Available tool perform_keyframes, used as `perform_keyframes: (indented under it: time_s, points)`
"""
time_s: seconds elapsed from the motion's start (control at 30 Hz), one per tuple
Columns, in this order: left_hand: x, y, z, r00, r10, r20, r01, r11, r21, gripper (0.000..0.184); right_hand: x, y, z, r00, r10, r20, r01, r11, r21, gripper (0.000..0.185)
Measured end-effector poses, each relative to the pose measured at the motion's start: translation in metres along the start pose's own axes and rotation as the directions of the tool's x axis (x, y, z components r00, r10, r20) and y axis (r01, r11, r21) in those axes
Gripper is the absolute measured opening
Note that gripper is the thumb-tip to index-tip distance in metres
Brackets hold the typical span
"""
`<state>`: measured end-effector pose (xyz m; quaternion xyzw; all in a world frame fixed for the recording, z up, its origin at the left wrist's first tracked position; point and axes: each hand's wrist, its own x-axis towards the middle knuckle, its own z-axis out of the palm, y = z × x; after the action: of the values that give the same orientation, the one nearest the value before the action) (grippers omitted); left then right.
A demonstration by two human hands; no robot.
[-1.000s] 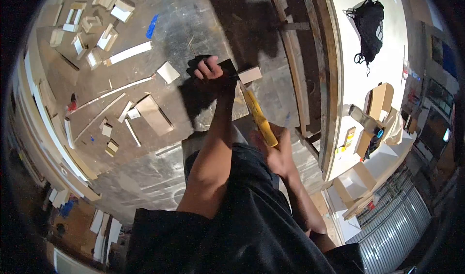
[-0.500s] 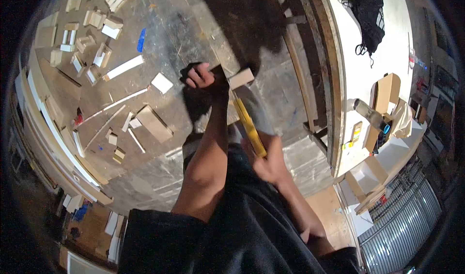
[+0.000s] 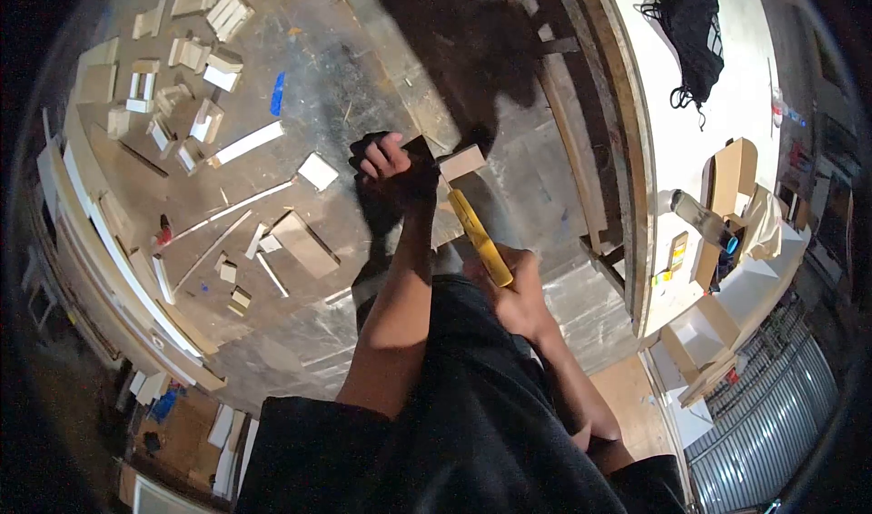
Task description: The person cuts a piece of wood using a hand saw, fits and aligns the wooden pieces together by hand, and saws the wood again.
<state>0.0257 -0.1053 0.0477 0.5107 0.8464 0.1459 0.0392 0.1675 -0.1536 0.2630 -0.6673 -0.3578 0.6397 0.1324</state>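
My right hand point(image 3: 513, 287) is wrapped round a yellow-handled tool point(image 3: 479, 237), whose thin end points up toward a small wooden block point(image 3: 463, 163). My left hand point(image 3: 389, 164) has its fingers curled near a dark piece point(image 3: 419, 151) beside that block. Deep shadow covers much of this hand, so the exact edges of what it grips are hard to make out. The block sticks out to the right of the dark piece, above the tool's handle.
Small wooden pieces and box-like parts point(image 3: 218, 71) lie scattered at the left. A wooden panel point(image 3: 306, 244) rests nearer. On the right, a white table point(image 3: 677, 151) bears black netted cloth point(image 3: 698, 46), a bottle point(image 3: 704, 219) and cardboard point(image 3: 729, 176).
The yellow tool first slid down and left, then back up toward the block, with my right hand on it. My left hand stays curled beside the block; the whole view has shifted slightly.
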Motion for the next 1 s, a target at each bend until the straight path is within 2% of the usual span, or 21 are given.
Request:
perform_keyframes:
  time_s: [0.07, 0.1, 0.13, 0.2, 0.3, 0.37, 0.4, 0.47, 0.57, 0.67, 0.73, 0.77, 0.83, 0.87, 0.93, 0.97, 1.0]
  points:
    - [0.002, -0.005, 0.003, 0.999, 0.014, 0.047, -0.016, 0.999, 0.042, 0.025, 0.0, 0.002, 0.01, 0.997, -0.069, -0.027, 0.067, 0.995, -0.08, 0.024]
    - [0.008, 0.0, -0.012, 0.983, 0.07, 0.17, -0.092, 0.987, 0.129, 0.031, 0.002, 0.002, 0.011, 0.997, -0.072, -0.028, 0.069, 0.995, -0.078, 0.024]
    - [0.012, -0.001, -0.008, 0.983, 0.071, 0.169, -0.094, 0.987, 0.128, 0.031, 0.007, 0.001, 0.009, 0.997, -0.081, -0.019, 0.081, 0.997, -0.017, 0.023]
    - [0.024, 0.0, 0.002, 0.999, -0.02, 0.04, 0.018, 0.999, 0.043, 0.032, 0.012, -0.002, 0.011, 0.996, -0.091, -0.004, 0.091, 0.995, 0.04, 0.022]
    - [0.029, -0.005, 0.006, 0.999, 0.029, 0.031, -0.03, 0.999, 0.033, 0.031, 0.014, -0.009, 0.018, 0.992, -0.123, -0.033, 0.124, 0.992, 0.03, 0.021]
    - [0.025, -0.008, 0.01, 0.998, 0.06, -0.008, -0.06, 0.998, 0.017, 0.028, 0.013, -0.009, 0.019, 0.98, -0.125, -0.154, 0.139, 0.987, 0.084, 0.018]
    - [0.024, -0.008, 0.01, 0.998, 0.055, -0.003, -0.055, 0.998, 0.016, 0.028, 0.012, -0.006, 0.019, 0.981, -0.121, -0.153, 0.134, 0.988, 0.079, 0.018]
    - [0.026, -0.007, 0.014, 1.0, 0.03, -0.002, -0.03, 1.0, -0.005, 0.029, 0.014, 0.001, 0.014, 0.997, -0.036, -0.068, 0.034, 0.999, -0.035, 0.016]
    - [0.025, -0.01, 0.024, 0.997, 0.029, -0.065, -0.03, 0.999, -0.011, 0.029, -0.004, -0.009, 0.011, 0.998, -0.054, -0.027, 0.051, 0.993, -0.104, 0.017]
    - [0.024, -0.007, 0.025, 0.994, 0.01, -0.111, -0.013, 1.0, -0.028, 0.03, -0.044, -0.015, 0.0, 0.987, -0.137, -0.084, 0.131, 0.988, -0.078, 0.022]
    - [0.02, -0.01, 0.024, 0.996, -0.012, -0.083, 0.008, 0.999, -0.047, 0.032, -0.031, -0.008, -0.001, 0.994, -0.096, -0.047, 0.094, 0.995, -0.045, 0.023]
    - [0.025, -0.008, 0.027, 0.997, -0.036, -0.069, 0.031, 0.997, -0.069, 0.033, -0.008, -0.004, 0.005, 0.991, -0.114, -0.07, 0.103, 0.985, -0.138, 0.024]
    - [0.023, -0.012, 0.016, 0.998, -0.033, -0.046, 0.031, 0.999, -0.044, 0.034, -0.001, -0.003, 0.024, 0.968, -0.093, -0.235, 0.017, 0.952, -0.307, 0.028]
    - [0.025, -0.008, 0.014, 0.999, -0.021, -0.033, 0.02, 0.999, -0.041, 0.035, -0.008, -0.004, 0.017, 0.965, -0.089, -0.245, 0.011, 0.952, -0.305, 0.028]
    - [0.025, 0.0, 0.016, 0.998, -0.033, -0.046, 0.031, 0.998, -0.049, 0.034, -0.035, -0.011, -0.009, 0.998, 0.013, 0.061, -0.004, 0.989, -0.145, 0.039]
    - [0.026, -0.002, 0.015, 0.996, -0.052, -0.067, 0.05, 0.998, -0.035, 0.033, -0.047, -0.01, -0.014, 0.999, 0.026, 0.043, -0.025, 0.999, -0.028, 0.038]
    - [0.023, -0.006, 0.014, 0.997, -0.049, -0.064, 0.047, 0.998, -0.032, 0.033, -0.043, -0.005, -0.009, 0.999, 0.029, 0.044, -0.028, 0.999, -0.024, 0.038]
